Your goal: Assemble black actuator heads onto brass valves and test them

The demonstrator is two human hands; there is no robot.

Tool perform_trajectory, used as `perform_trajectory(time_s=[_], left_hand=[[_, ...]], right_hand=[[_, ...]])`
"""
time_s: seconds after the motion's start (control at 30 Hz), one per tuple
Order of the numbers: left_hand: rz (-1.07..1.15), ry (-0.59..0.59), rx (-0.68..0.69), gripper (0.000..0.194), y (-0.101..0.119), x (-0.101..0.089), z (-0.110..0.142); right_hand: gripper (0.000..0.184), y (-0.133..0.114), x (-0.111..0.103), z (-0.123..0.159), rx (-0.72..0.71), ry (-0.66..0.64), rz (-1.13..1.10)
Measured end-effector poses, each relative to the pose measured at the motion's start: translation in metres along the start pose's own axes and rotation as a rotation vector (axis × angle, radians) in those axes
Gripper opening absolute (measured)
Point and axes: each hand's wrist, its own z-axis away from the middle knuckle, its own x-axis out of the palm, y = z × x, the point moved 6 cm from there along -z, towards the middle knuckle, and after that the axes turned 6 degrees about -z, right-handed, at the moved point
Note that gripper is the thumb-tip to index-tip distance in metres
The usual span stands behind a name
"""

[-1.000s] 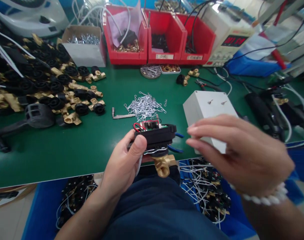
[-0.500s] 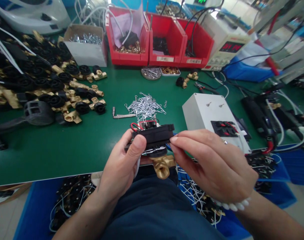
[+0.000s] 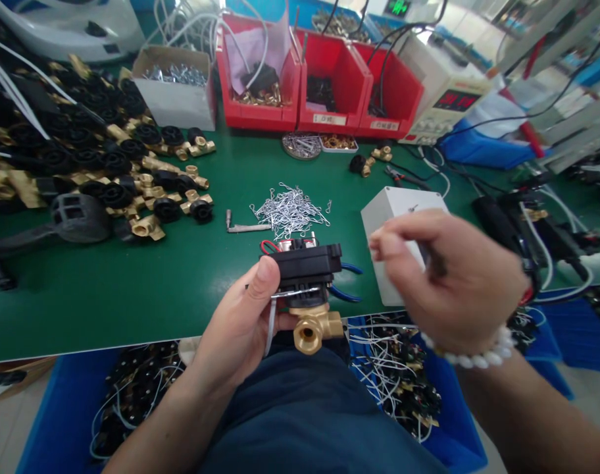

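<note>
My left hand (image 3: pixel 243 313) is closed round a motorised valve, with its thumb on the black housing (image 3: pixel 304 263). Below the housing sits a brass valve body (image 3: pixel 312 329), its round port facing me. A metal clip (image 3: pixel 295 293) runs across the black neck between them. Red wire shows on top, and blue wires (image 3: pixel 347 296) stick out to the right. My right hand (image 3: pixel 448 276) hangs in the air before a grey box (image 3: pixel 386 210), apart from the valve. Its fingers are curled and pinched together, somewhat blurred; whether anything small is between them is hidden.
Spring clips (image 3: pixel 290 210) lie heaped on the green bench (image 3: pixel 181 289), beside a small metal tool (image 3: pixel 248 228). Brass valves (image 3: pixel 152 197) crowd the left. Red bins (image 3: pixel 260 115) and a power supply (image 3: pixel 445 99) line the back. Blue crates (image 3: pixel 458 421) stand below the edge.
My right hand has left the valve's right side and moved up and to the right, in front of the grey box. The left hand keeps its hold; the blue wires are now uncovered.
</note>
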Motion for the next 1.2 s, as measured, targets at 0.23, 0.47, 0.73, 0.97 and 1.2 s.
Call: perform_trajectory(time_s=[0.23,0.47,0.73,0.97,1.2], left_hand=[[-0.017,0.084,0.060,0.059,0.006,-0.006,0.001],[-0.037,0.143,0.099,0.055,0.008,-0.011,0.000],[-0.034,0.184,0.140,0.053,0.009,-0.012,0.002],[0.114,0.173,0.026,0.040,0.009,-0.006,-0.006],[0.227,0.097,0.011,0.033,0.010,0.001,-0.004]], right_hand=[[0.019,0.165,-0.017,-0.018,0.705,-0.026,0.078],[0.009,0.177,0.006,0.003,0.900,-0.133,-0.057],[0.026,0.181,0.001,0.007,0.936,-0.031,-0.067],[0.029,0.185,0.000,0.008,0.829,-0.051,-0.091],[0.050,0.194,0.001,0.012,0.858,-0.038,-0.107]])
